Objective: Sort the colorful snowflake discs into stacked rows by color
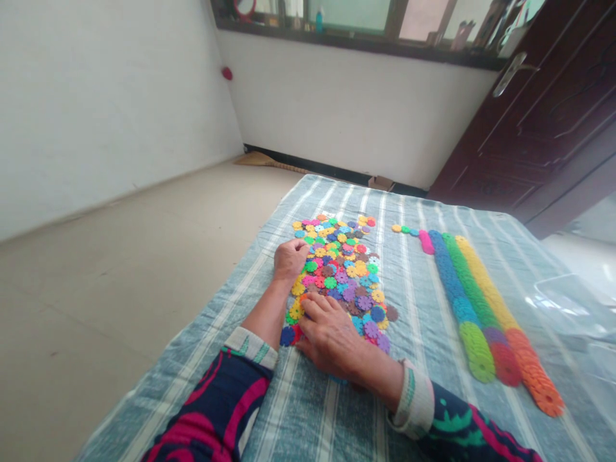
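A spread of flower-shaped plastic discs [330, 282] in many colours lies on the striped cloth in front of me. At its left edge is my left hand [290, 260], curled closed with thumb and forefinger together; what it holds, if anything, is hidden. My right hand [334, 330] reaches over the near left part of the spread, palm down, thumb apart from the bent fingers. Its fingertips touch the discs beside an orange one, and nothing shows in its grasp. Dark blue disc [287, 335] lies left of the right thumb.
To the right, overlapping discs form long rows: yellow to orange [486, 282], green to red [469, 282], and blue to lime [447, 273]. A short pink row [426, 242] is at the far end. Clear plastic containers [568, 305] stand at the right edge.
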The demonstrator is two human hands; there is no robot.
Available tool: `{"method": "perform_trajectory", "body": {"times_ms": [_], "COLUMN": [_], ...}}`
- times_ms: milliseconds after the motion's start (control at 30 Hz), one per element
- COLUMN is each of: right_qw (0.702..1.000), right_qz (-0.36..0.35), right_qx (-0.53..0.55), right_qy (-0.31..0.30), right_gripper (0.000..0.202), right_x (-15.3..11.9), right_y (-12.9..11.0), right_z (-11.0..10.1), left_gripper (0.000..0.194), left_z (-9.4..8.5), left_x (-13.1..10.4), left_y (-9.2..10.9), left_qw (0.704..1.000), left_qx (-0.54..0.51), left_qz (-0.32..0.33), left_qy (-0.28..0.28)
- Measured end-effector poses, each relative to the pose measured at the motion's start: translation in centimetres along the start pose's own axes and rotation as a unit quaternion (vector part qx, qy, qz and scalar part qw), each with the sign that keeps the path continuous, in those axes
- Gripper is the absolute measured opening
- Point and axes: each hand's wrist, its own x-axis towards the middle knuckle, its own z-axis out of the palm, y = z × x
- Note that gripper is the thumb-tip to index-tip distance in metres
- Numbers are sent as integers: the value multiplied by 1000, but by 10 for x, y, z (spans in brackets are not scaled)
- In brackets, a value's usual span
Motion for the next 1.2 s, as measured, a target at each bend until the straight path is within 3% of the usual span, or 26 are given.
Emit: {"method": "perform_trajectory", "body": {"times_ms": [233, 467, 633, 767, 867, 967, 1100, 1200], "right_qw": [1000, 1000, 996, 985, 980, 980, 961, 940], "right_qz": [22, 19, -9, 5, 33, 83, 246, 317], "right_qx": [8, 11, 54, 117, 118, 80, 0, -35], "right_qy": [-5, 9, 75, 131, 154, 161, 123, 124], "right_gripper": [24, 11, 13, 17, 17, 15, 13, 15], "right_x": [3, 4, 2, 1, -3, -13, -35, -54], "right_y": [-2, 0, 10, 27, 56, 102, 176, 227], "right_z": [-5, -3, 3, -6, -24, -46, -76, -94], "left_gripper": [25, 24, 25, 27, 27, 27, 26, 25], "left_z": [-1, -2, -2, -2, -3, -5, -6, -7], "left_x": [0, -1, 0, 0, 1, 4, 7, 7], "left_y": [3, 4, 4, 4, 3, 3, 3, 5], "left_qw": [1000, 1000, 1000, 1000, 1000, 1000, 1000, 1000], "left_qx": [7, 10, 13, 18, 20, 24, 22, 20], "left_qz": [3, -5, -7, -9, -7, -6, -10, -16], "left_qy": [2, 3, -1, -1, -3, 3, 8, 8]}}
